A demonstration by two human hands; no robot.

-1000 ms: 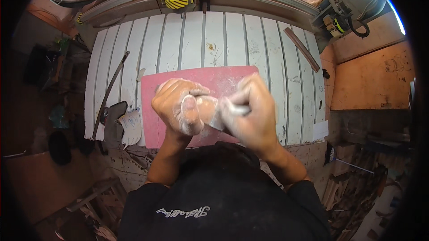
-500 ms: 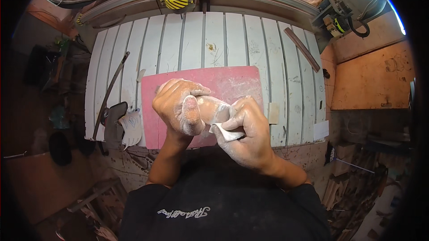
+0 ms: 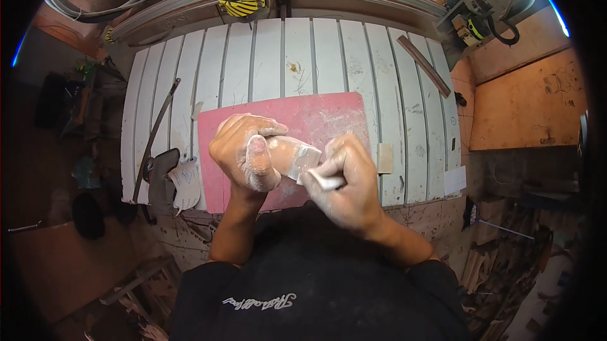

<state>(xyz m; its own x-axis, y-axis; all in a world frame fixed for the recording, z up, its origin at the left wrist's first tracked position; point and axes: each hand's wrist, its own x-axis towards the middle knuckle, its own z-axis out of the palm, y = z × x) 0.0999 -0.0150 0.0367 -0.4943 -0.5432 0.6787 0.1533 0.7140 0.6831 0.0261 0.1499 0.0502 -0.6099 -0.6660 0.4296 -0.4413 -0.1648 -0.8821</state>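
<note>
A pale, dust-coated block, wood-coloured with a greyish-white end (image 3: 291, 156), is clasped in my left hand (image 3: 243, 154). The fingers wrap over its far side and the thumb lies along the near side. At the block's right end, my right hand (image 3: 351, 186) pinches a small folded white sheet (image 3: 330, 183) that looks like sandpaper. Its fingertips are right beside the block's end; whether the sheet touches it I cannot tell. White dust covers both hands. They are above a pink board (image 3: 335, 113) with a dusty patch at its right.
The board lies on a white slatted table (image 3: 265, 56). A dark metal bar (image 3: 163, 116) and a cut paper piece (image 3: 186, 184) are at left. At right are a beige block (image 3: 384, 158), a brown strip (image 3: 423, 66) and white paper (image 3: 455, 180). A striped machine head (image 3: 241, 4) is behind.
The right hand has shifted slightly along the block's end, uncovering more of its whitish tip. Less of the folded sheet shows. My left hand keeps its hold on the block.
</note>
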